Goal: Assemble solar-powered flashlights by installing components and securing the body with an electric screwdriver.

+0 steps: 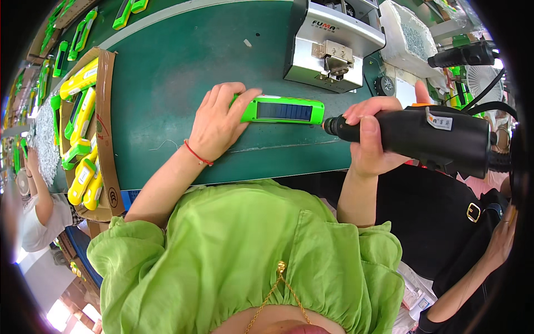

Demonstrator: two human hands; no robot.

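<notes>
On the green work mat lies a bright green solar flashlight [320, 111] with a dark solar panel on its upper side. My left hand [218, 118] closes over its left end and holds it against the mat. In my right hand [374, 131] is a black electric screwdriver [434, 136], lying sideways with its nose pointing left. The tip of the screwdriver sits right at the flashlight's right end; whether the two touch I cannot tell. My fingers wrap round the screwdriver's front part.
A silver and black screw feeder [328, 53] stands behind the flashlight. Beyond it is a white foam box [409, 36] of small metal parts. At left, a cardboard box [107, 133] holds several yellow and green flashlights. Co-workers' arms show at both sides. Another black screwdriver [464, 54] hangs at right.
</notes>
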